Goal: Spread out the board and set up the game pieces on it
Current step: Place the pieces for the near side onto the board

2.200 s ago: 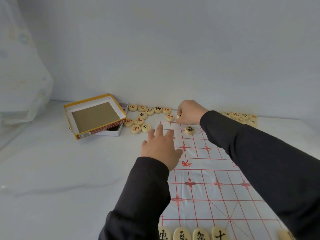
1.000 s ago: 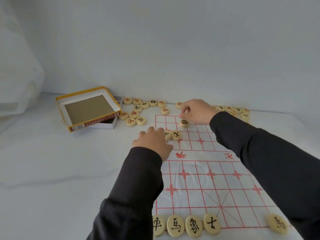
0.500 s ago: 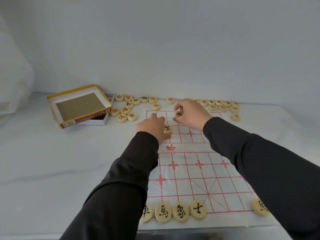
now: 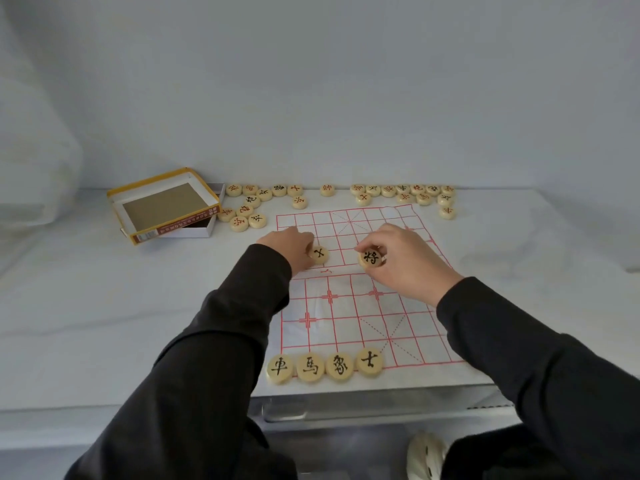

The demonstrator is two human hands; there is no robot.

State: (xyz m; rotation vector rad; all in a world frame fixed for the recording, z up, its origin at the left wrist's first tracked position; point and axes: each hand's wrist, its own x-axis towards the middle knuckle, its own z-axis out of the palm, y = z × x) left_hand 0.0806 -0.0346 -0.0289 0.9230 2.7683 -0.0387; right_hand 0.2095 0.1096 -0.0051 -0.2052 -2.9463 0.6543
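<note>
While four black pieces (image 4: pixel 325 368) line the xiangqi board (image 4: pixel 408 327), the black general (image 4: pixel 370 258) is pinched in the right hand (image 4: pixel 401 261) and an advisor (image 4: pixel 319 253) in the left hand (image 4: pixel 289 245); careful placing beside them is called for next.

Black 將 marks the round cream wooden piece (image 4: pixel 370 258) in my right hand (image 4: pixel 405 261); near-edge pieces read 車 (image 4: pixel 279 368), 馬 (image 4: pixel 310 367), 象 (image 4: pixel 339 366), 士 (image 4: pixel 370 362).
</note>
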